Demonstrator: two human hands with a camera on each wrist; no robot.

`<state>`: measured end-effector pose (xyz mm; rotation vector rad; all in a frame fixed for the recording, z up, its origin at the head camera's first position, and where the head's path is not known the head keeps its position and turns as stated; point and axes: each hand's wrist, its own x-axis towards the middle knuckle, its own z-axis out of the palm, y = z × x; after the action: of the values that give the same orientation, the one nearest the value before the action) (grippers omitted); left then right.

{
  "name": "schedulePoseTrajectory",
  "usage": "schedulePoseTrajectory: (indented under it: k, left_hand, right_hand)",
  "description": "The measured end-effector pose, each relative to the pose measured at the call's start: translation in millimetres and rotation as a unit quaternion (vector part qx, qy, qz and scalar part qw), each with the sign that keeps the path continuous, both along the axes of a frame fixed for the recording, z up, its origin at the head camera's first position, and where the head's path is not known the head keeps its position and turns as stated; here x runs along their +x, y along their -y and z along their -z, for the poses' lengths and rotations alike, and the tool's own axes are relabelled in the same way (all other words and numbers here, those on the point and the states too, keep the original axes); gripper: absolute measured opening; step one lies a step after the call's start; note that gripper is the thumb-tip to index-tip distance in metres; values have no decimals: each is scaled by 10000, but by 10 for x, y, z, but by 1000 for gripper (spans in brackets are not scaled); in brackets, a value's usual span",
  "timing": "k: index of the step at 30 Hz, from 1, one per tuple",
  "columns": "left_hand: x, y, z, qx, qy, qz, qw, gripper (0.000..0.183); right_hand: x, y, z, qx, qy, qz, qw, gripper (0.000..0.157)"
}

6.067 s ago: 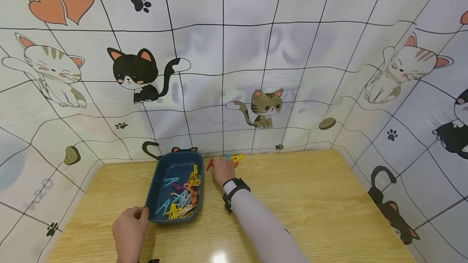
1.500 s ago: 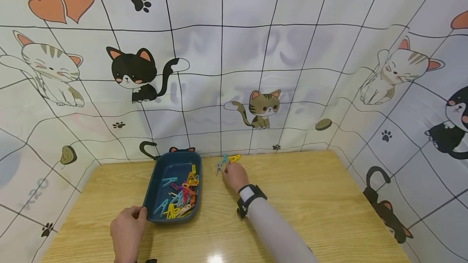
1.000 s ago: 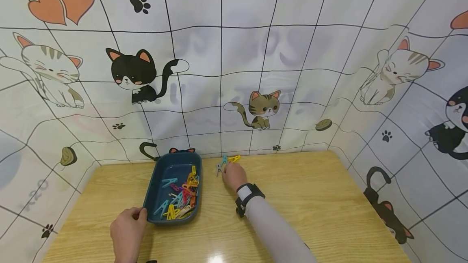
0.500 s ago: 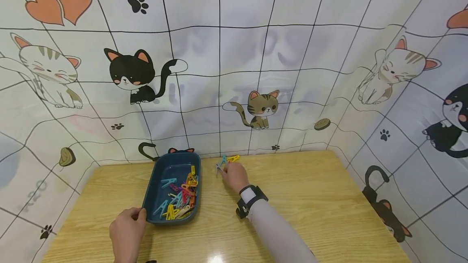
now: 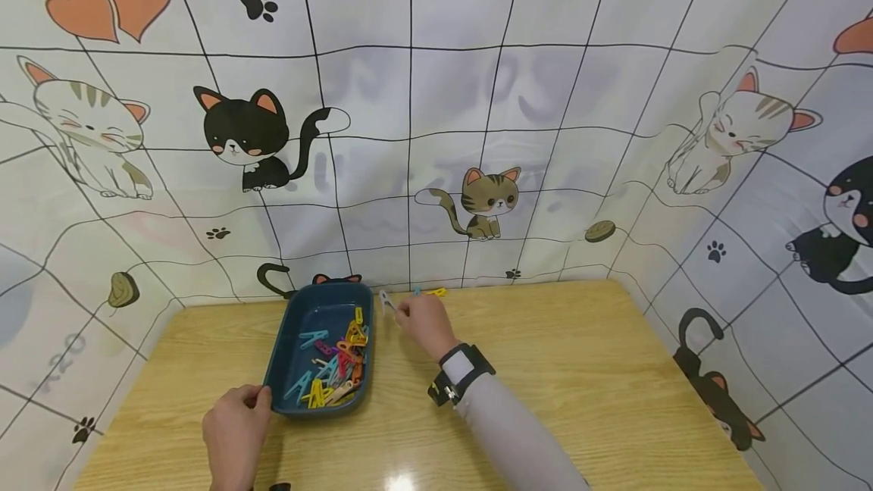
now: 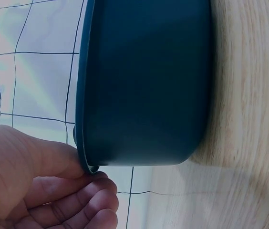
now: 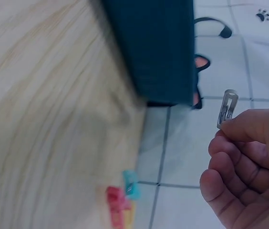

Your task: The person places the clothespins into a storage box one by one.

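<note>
My left hand [image 5: 235, 430] pinches the rim of a dark blue tray [image 5: 310, 317] at its front left corner, thumb above and curled fingers below in the left wrist view. Between thumb and index finger, my right hand [image 5: 428, 326] pinches a grey clothespin [image 5: 386, 300], raised just right of the tray's back end. The same clothespin [image 7: 228, 107] stands out beyond the fingertips in the right wrist view. Inside the tray lie several clothespins in yellow, light blue, orange, red and purple, mostly toward the right and front.
Behind my right hand, a blue clothespin [image 5: 417, 291] and a yellow clothespin [image 5: 435, 292] lie near the back edge of the wooden table [image 5: 546, 370]. A red clothespin [image 7: 116, 205] lies beside them in the right wrist view. A cat-printed cloth rises behind the table.
Six seconds ago my right hand was at a red clothespin; a red one now lies in the tray. Since half a second ago it has lifted the grey clothespin leftward toward the tray. The left hand stays.
</note>
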<state>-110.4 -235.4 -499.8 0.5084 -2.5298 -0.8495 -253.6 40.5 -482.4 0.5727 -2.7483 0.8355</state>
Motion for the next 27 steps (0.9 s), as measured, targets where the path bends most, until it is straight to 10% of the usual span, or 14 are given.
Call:
schedulePoseTrajectory:
  k: [27]
  left_hand:
    - [5, -10, -11, -35, 19, 7, 10000, 15]
  right_hand:
    - [416, 586, -204, 1063, 3, -1042, 9889, 25]
